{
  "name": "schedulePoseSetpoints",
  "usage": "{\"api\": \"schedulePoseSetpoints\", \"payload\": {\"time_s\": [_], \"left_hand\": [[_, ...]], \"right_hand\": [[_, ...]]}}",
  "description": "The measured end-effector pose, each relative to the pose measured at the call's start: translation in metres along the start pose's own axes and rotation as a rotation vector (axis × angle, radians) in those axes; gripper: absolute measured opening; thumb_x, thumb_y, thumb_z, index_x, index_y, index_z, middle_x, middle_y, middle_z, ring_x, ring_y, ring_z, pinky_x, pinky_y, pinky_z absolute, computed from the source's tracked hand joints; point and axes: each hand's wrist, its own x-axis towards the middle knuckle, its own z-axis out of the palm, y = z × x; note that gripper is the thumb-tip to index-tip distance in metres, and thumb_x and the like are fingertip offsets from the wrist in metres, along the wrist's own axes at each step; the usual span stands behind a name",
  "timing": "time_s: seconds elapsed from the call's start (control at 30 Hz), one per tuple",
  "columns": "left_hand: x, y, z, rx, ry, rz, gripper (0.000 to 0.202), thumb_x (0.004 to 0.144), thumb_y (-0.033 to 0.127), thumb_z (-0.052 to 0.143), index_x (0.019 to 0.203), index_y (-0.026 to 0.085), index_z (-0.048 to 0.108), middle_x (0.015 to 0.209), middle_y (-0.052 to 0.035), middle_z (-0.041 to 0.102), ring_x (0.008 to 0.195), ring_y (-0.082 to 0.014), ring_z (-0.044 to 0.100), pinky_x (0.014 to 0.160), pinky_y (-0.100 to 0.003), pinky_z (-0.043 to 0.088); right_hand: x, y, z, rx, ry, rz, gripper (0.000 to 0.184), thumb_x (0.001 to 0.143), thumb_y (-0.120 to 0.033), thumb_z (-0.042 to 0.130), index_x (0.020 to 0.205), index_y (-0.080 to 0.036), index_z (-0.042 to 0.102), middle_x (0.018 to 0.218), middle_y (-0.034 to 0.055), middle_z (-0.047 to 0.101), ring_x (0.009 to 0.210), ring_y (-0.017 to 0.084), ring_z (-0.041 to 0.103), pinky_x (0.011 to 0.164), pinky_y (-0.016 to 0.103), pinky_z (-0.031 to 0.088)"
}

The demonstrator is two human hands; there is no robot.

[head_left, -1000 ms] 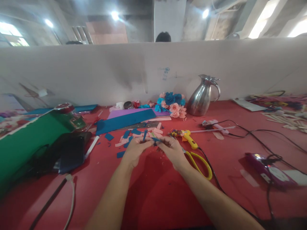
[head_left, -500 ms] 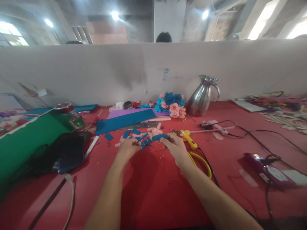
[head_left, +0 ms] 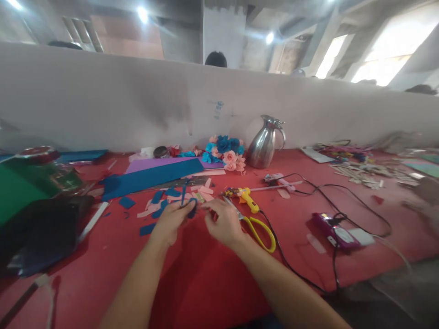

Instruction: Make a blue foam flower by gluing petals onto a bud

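My left hand (head_left: pixel 171 221) is closed around blue paper pieces. A narrow blue paper strip (head_left: pixel 184 194) stands up from its fingers, and a darker curved blue piece (head_left: pixel 193 208) shows at the fingertips. My right hand (head_left: pixel 223 222) is just to the right, thumb and fingers pinched together close to that piece. Whatever lies in the pinch is too small or hidden to name. Beneath and behind the hands are loose blue paper cuttings (head_left: pixel 126 202) and pink paper cuttings (head_left: pixel 205 188). Scissors with yellow handles (head_left: pixel 262 234) lie beside my right hand.
A yellow glue gun (head_left: pixel 249 200) with a glue stick lies behind the scissors. Blue and pink paper flowers (head_left: pixel 229 151) and a steel jug (head_left: pixel 265 144) stand near the partition (head_left: pixel 137 100). A purple power strip (head_left: pixel 334 230) and cables lie right; a green box (head_left: pixel 20 187) stands left.
The view has turned rightward. The blue piece from my right hand is now at my left fingertips, and my hands are closer together. A blue piece now lies left of my left hand.
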Motion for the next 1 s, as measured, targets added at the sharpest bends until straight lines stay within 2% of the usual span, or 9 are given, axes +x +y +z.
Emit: {"api": "schedulePoseSetpoints", "payload": {"time_s": [0.13,0.23,0.3,0.5,0.57,0.67,0.8,0.9,1.0], "left_hand": [[0.008,0.000,-0.011,0.081,0.081,-0.011,0.040,0.050,0.049,0.079,0.067,0.014,0.070,0.049,0.0013,0.056,0.039,-0.0049,0.023,0.043,-0.023,0.012],[0.008,0.001,-0.014,0.141,0.072,-0.022,0.034,0.047,0.041,0.081,0.065,0.015,0.070,0.049,0.0005,0.058,0.042,-0.0081,0.034,0.044,-0.023,0.017],[0.007,0.002,-0.014,0.200,0.036,-0.037,0.029,0.048,0.039,0.080,0.061,0.016,0.068,0.052,-0.0008,0.061,0.049,-0.0112,0.042,0.046,-0.023,0.022],[0.009,-0.007,-0.011,0.249,-0.070,-0.074,0.020,0.048,0.031,0.075,0.059,0.018,0.063,0.053,0.0024,0.061,0.058,-0.0151,0.053,0.059,-0.025,0.036],[0.012,-0.013,-0.011,0.268,-0.106,-0.046,0.019,0.047,0.031,0.074,0.055,0.018,0.062,0.053,0.0020,0.061,0.061,-0.0167,0.055,0.065,-0.027,0.038],[0.015,-0.018,-0.012,0.370,-0.132,-0.015,0.016,0.048,0.032,0.073,0.053,0.019,0.065,0.058,-0.0001,0.065,0.067,-0.0197,0.058,0.071,-0.029,0.039],[0.013,-0.017,-0.014,0.414,-0.114,-0.035,0.009,0.052,0.028,0.071,0.053,0.020,0.067,0.059,-0.0007,0.067,0.071,-0.0216,0.061,0.074,-0.030,0.040],[0.013,-0.018,-0.015,0.420,-0.118,-0.037,0.003,0.053,0.021,0.067,0.056,0.020,0.068,0.060,0.0000,0.067,0.070,-0.0206,0.061,0.071,-0.029,0.041],[0.016,-0.021,-0.016,0.436,-0.102,-0.028,0.006,0.052,0.015,0.065,0.057,0.019,0.067,0.057,0.0011,0.064,0.064,-0.0189,0.059,0.065,-0.027,0.041]], "right_hand": [[0.022,0.034,-0.035,-0.047,0.286,0.318,0.027,0.076,-0.012,0.045,0.091,-0.019,0.066,0.086,0.0045,0.070,0.078,0.018,0.064,0.072,0.028,0.048],[0.033,0.057,-0.070,-0.454,0.116,0.426,0.035,0.074,-0.010,0.049,0.103,-0.019,0.066,0.108,0.0069,0.068,0.099,0.020,0.061,0.086,0.031,0.045],[0.036,0.066,-0.085,-0.545,0.067,0.445,0.036,0.072,-0.006,0.052,0.102,-0.018,0.068,0.113,0.0101,0.066,0.111,0.024,0.055,0.094,0.034,0.039],[0.022,0.073,-0.092,-0.627,-0.010,0.569,0.019,0.078,-0.023,0.057,0.092,-0.015,0.068,0.106,0.0158,0.066,0.107,0.030,0.056,0.087,0.037,0.041],[0.017,0.076,-0.088,-0.595,-0.074,0.596,0.016,0.072,-0.029,0.065,0.083,-0.017,0.067,0.096,0.0124,0.069,0.097,0.029,0.061,0.079,0.034,0.044],[0.017,0.085,-0.083,-0.501,-0.132,0.621,0.008,0.066,-0.024,0.068,0.069,-0.018,0.062,0.077,0.0066,0.068,0.081,0.025,0.064,0.066,0.028,0.044],[0.027,0.094,-0.082,-0.285,-0.109,0.688,0.012,0.067,-0.017,0.060,0.058,-0.019,0.052,0.048,-0.0009,0.053,0.054,0.018,0.058,0.049,0.024,0.039],[0.027,0.090,-0.086,-0.087,-0.047,0.679,0.007,0.070,-0.019,0.057,0.069,-0.020,0.050,0.055,-0.0014,0.056,0.052,0.015,0.057,0.047,0.023,0.042],[0.016,0.082,-0.089,0.135,-0.017,0.606,0.019,0.070,-0.024,0.060,0.087,-0.020,0.050,0.080,0.0022,0.065,0.067,0.015,0.064,0.059,0.024,0.050]]}}
